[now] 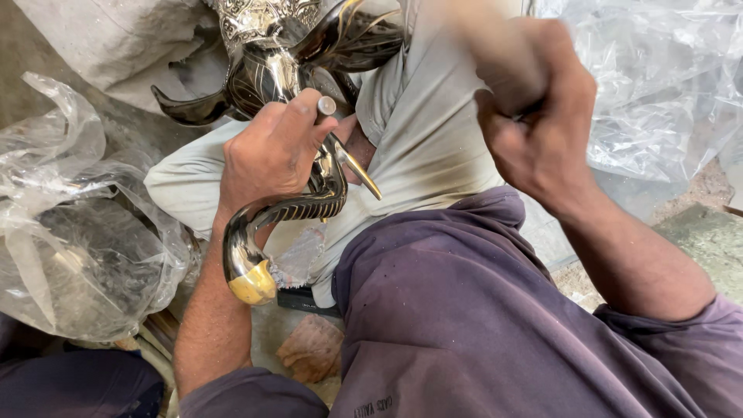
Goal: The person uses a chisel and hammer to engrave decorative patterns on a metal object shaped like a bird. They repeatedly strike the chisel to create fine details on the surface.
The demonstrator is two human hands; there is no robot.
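Left hand [271, 151] at centre left, fist closed around a thin steel punch [326, 106], its round flat head poking out just above the knuckles; same fist pressed against a polished metal figure [267, 73]. Figure lying across the lap over pale grey cloth [422, 131]: dark mirror-bright body with fine engraved lines, ornate embossed part at the far edge, a curved horn-like piece [190, 108] sweeping left, a slim brass-coloured spike [361, 172] jutting right below the thumb. Curved trunk-like limb [294, 210] looping nearer from under the fist, ending in a brassy yellow tip [251, 286].

Right hand [534, 128] raised at upper right, blurred, fingers curled tight round something mostly hidden; cannot tell what.

Crumpled clear plastic bag [73, 240] at left, shiny and wrinkled, dim shapes inside. More clear plastic sheeting [665, 77] at far right. Grey sack-like fabric [101, 39] at far left. Small brownish lump [312, 348] near, on the ground beside the purple sleeve [464, 310]. No readable label on the bags.
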